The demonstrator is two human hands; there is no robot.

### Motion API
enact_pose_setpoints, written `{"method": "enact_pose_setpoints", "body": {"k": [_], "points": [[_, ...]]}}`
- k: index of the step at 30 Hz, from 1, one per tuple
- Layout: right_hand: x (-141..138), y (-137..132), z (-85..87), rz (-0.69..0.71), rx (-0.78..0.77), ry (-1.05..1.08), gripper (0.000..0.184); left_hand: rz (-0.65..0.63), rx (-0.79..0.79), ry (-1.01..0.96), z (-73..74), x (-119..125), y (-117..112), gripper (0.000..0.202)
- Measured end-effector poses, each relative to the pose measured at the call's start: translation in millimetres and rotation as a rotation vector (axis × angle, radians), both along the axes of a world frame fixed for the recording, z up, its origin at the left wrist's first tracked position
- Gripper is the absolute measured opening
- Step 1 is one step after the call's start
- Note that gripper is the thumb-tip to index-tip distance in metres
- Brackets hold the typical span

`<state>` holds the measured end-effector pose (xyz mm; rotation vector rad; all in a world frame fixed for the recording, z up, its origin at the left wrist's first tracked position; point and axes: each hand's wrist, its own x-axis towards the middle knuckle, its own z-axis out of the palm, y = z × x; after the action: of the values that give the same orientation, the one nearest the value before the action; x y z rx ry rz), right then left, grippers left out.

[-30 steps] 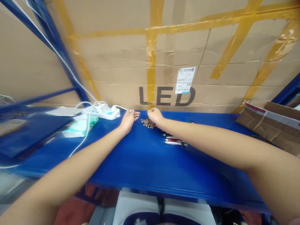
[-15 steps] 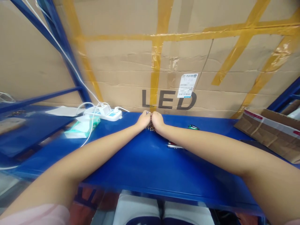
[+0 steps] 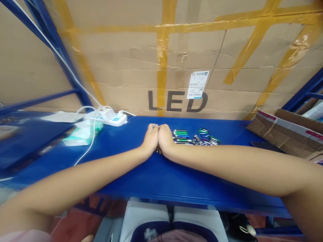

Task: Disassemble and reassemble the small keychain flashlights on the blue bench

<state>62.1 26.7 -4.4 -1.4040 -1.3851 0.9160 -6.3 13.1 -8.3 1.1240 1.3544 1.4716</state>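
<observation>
My left hand and my right hand are pressed side by side above the blue table, fingers curled inward and away from me. A cluster of small shiny brown pieces shows beneath and between them; their exact kind is too small to make out. Most of what the hands enclose is hidden. Just right of my right hand, several pens lie in a row. Beyond these are small silvery pieces and green carabiner-like clips.
A white power strip with plugs and cables lies at the back left, with a green tissue pack before it. An open cardboard box is on the right, near a dark flat object. A large "LED" carton stands behind the blue table.
Both hands, still together, have come nearer to me and sit lower in the picture. The pens, silvery pieces and clips, mostly covered by my right arm before, now show.
</observation>
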Motion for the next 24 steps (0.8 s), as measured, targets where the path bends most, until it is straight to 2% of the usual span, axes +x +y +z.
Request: {"method": "enact_pose_setpoints", "body": {"k": [3, 7, 11, 14, 19, 24], "points": [[2.7, -3.7, 1.4, 0.035, 0.027, -0.026, 0.017, 0.009, 0.005, -0.047, 3.6, 4.1, -8.2, 0.016], [12.9, 17.2, 15.3, 0.126, 0.080, -0.118, 0.019, 0.039, 0.041, -0.107, 14.8, -0.6, 9.7, 0.017], [37.9, 46.3, 38.6, 0.299, 0.050, -0.376, 0.008, 0.036, -0.017, -0.198, 25.8, -13.8, 31.7, 0.018], [58.4, 59.3, 49.1, 0.387, 0.047, -0.587, 0.014, 0.002, -0.048, -0.225, 27.1, -21.2, 33.3, 0.014], [74.8, 64.6, 45.9, 0.453, 0.085, -0.805, 0.014, -0.149, -0.044, -0.177, 22.5, -21.6, 21.7, 0.009], [76.4, 64.2, 37.6, 0.483, 0.088, -0.890, 0.012, -0.220, -0.012, -0.123, 20.3, -19.1, 18.8, 0.012]]}}
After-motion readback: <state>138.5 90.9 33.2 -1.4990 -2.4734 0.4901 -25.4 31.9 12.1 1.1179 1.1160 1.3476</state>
